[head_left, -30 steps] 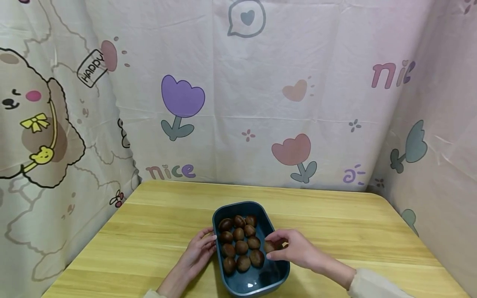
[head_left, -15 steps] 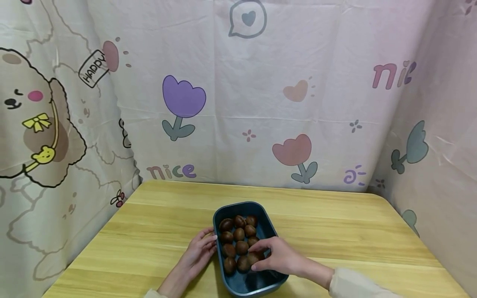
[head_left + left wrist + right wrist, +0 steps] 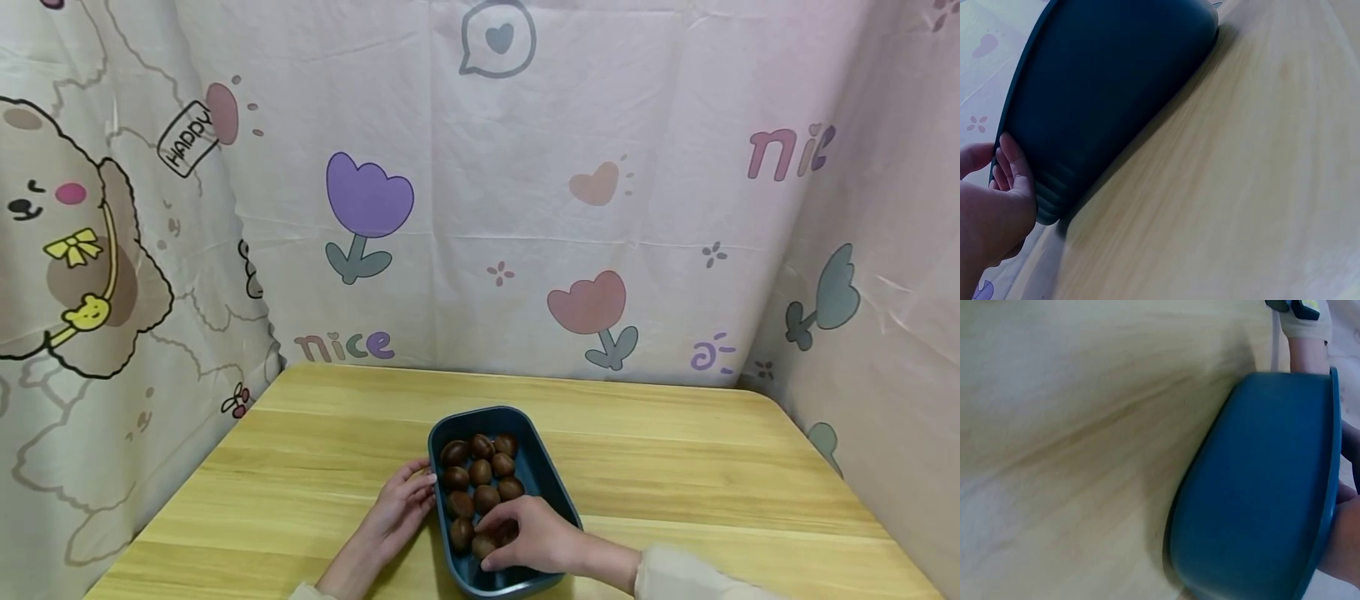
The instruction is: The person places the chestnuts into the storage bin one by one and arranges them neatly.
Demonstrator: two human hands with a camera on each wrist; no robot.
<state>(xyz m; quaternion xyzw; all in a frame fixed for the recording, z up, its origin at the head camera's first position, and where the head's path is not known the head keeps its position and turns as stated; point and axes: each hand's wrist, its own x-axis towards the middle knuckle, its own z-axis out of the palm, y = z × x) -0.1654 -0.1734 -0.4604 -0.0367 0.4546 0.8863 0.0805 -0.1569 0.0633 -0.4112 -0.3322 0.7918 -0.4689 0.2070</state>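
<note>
A dark blue rectangular tub stands on the table with several brown chestnuts lying in rough rows inside it. My right hand reaches in over the near right part. Its thumb and fingers pinch a chestnut in the nearest row and cover others beside it. My left hand rests against the tub's left side. In the left wrist view, the fingers of that left hand lie on the outer wall near the rim. The tub's wall hides the chestnuts from the right wrist view.
Light wooden tabletop surrounds the tub. A patterned cloth hangs behind the table and along both sides. Its lower part meets the table's far edge.
My right hand has moved leftward from the tub's right side, across the nearest row, to the chestnut it pinches now. My left hand and the tub have stayed in place.
</note>
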